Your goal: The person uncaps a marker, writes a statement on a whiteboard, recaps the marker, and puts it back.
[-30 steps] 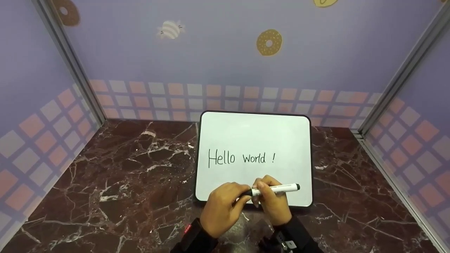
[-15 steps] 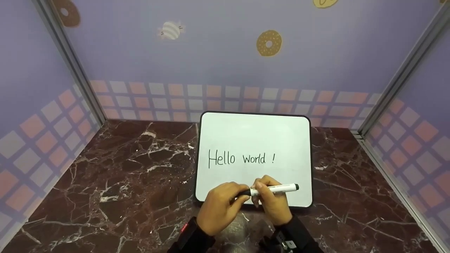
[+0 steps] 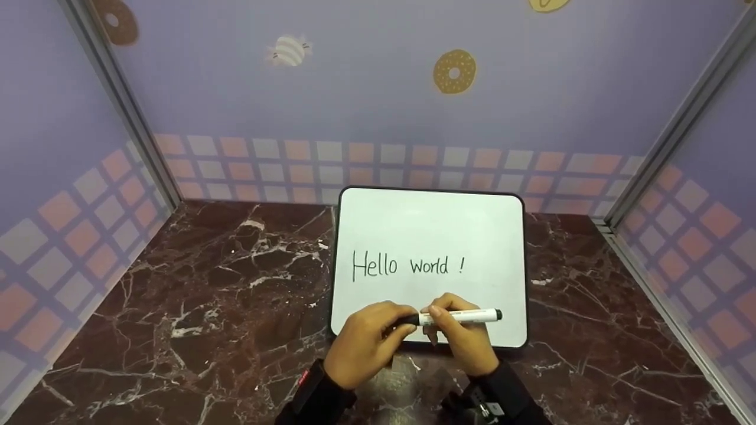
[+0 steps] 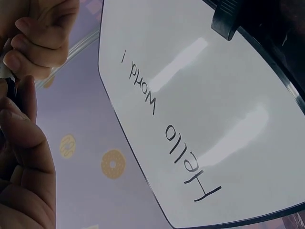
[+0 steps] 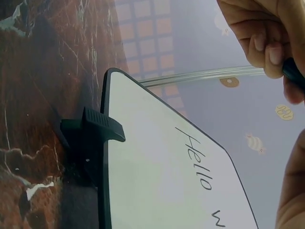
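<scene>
A white marker (image 3: 475, 316) with black ends lies nearly level in front of the lower part of a whiteboard (image 3: 431, 224). My right hand (image 3: 466, 336) grips its white barrel between thumb and fingers. From the left, my left hand (image 3: 366, 342) pinches the black cap (image 3: 409, 320), which sits against the barrel. "Hello world !" stands in black handwriting across the board's middle. In the left wrist view both hands meet at the left edge, the left hand (image 4: 24, 162) below the right. The right wrist view shows the left hand (image 5: 267, 38) holding the black cap, cut off by the frame edge.
The black-rimmed board leans back, its lower edge held by a black stand clip (image 5: 102, 124). Beneath is a dark red marbled tabletop (image 3: 236, 295). Purple panels (image 3: 366, 88) with pink and white squares enclose the back and sides, joined by metal corner posts (image 3: 127, 106).
The left hand and the cap end have shifted slightly left, and the marker lies a little more level. The right hand keeps its grip; the writing is the same.
</scene>
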